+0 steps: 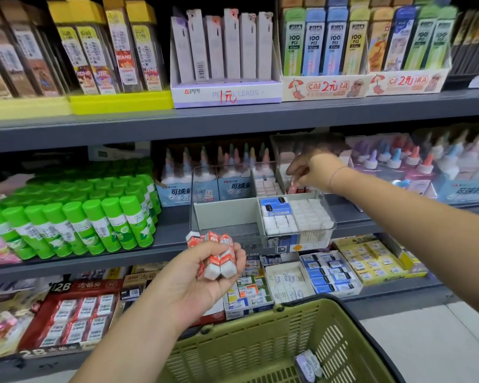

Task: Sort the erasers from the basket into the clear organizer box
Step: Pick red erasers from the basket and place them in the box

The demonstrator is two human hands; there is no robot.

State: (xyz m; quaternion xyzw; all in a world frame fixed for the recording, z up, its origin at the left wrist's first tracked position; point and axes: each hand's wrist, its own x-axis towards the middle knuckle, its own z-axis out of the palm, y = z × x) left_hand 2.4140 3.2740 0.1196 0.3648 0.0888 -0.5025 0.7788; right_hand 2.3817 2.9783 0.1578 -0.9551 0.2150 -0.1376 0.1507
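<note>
**Red-and-white erasers held below a clear organizer box**

Left hand: near and left of centre, palm up, fingers curled tightly round the bundle of red-and-white erasers. The bundle stands roughly upright, with its long axes side by side and tilted slightly left. The red printed sleeves point up toward the shelf, and the bare white ends point down into the palm.

Right hand: arm stretched forward from the right, wrist bent, fingers pointing down into the far right compartment of the box, which sits on the middle shelf. Motion blur hides whether these fingers pinch anything. Reddish pieces, also blurred, lie in that compartment under the fingertips.

Near right compartment: blue-sleeved erasers beside rows of plain white erasers.

Green basket: nearest, below both arms. One wrapped eraser lies on its floor toward the right wall.
</note>
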